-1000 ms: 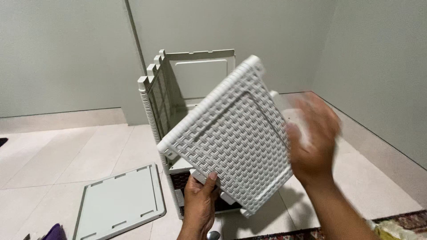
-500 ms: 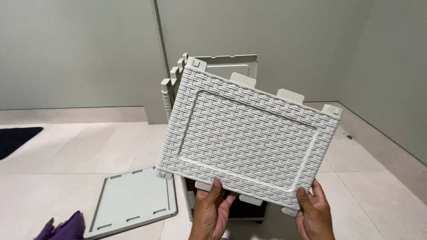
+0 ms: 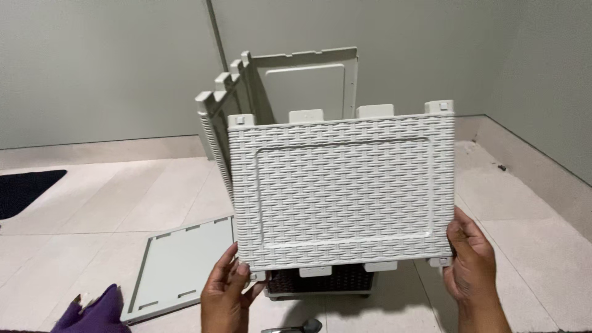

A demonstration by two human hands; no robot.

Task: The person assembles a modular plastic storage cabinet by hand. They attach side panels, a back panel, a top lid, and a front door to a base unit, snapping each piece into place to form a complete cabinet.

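Panel (image 3: 341, 191): white woven-pattern plastic, held upright and square-on, clear of the floor (image 3: 111, 197), gripped at both lower corners. Left hand (image 3: 228, 296) closed on bottom-left corner, thumb on front face, fingers wrapped behind. Right hand (image 3: 472, 262) closed on bottom-right edge, fingers curled round the side. Two-corner grip likely to keep a wide flat piece level and stop it twisting.

Tabs along top and bottom edges, corner lugs on top; bottom tabs pointing down, just between the two hands. Looks oriented so tabs line up with slots on the unit behind.

Behind panel, beyond both hands: partly built grey-white box frame (image 3: 283, 86), back wall and left side wall standing, notched top edges. Front side apparently open, panel held right across that opening. Dark woven base (image 3: 320, 280) visible just below the panel's bottom edge, between the hands.

Left of left hand, flat on floor: plain slotted panel (image 3: 179, 265), parked within reach. Purple cloth (image 3: 95, 311) further left, near bottom edge. Dark mat (image 3: 24, 188) well left. Small metal object (image 3: 299, 325) just right of left hand, kind unclear.
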